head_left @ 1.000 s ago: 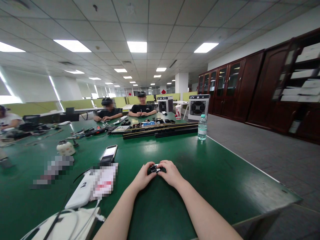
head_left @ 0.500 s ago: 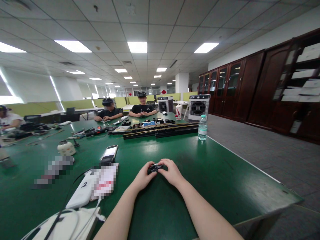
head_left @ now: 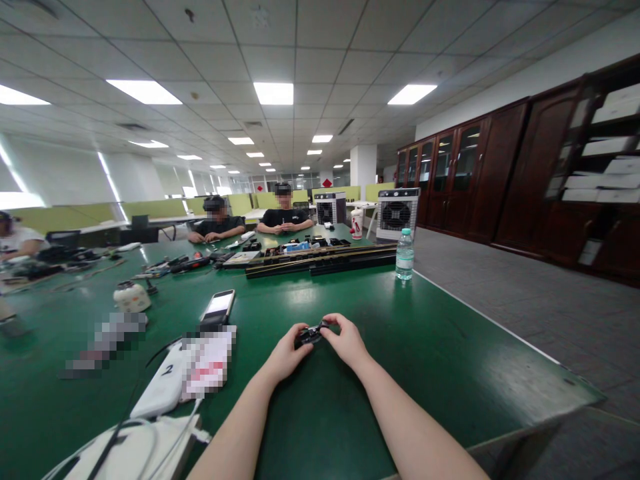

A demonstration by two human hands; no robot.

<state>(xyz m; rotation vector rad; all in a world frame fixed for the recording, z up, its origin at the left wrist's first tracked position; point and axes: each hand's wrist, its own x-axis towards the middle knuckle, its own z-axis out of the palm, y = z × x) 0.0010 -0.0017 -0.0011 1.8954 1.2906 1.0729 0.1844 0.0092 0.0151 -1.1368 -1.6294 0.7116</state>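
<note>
Between my two hands, above the green table (head_left: 320,413), is a small dark part (head_left: 311,334) with shiny spots; its exact kind is too small to make out. My left hand (head_left: 289,352) is closed on its left end, thumb below and fingers above. At the other end my right hand (head_left: 346,341) pinches it between thumb and index finger. My fingertips hide both ends of the part.
Left of my arms lie a phone (head_left: 220,303), a white power bank (head_left: 161,381) and white cables (head_left: 165,440). Long black rails (head_left: 280,268) cross the table ahead, with a water bottle (head_left: 405,255) at their right end. Two people sit opposite.
My right hand's grip has shifted slightly, its thumb now higher against the right end of the dark part, and more of that part shows. My left hand stays nearly still.
</note>
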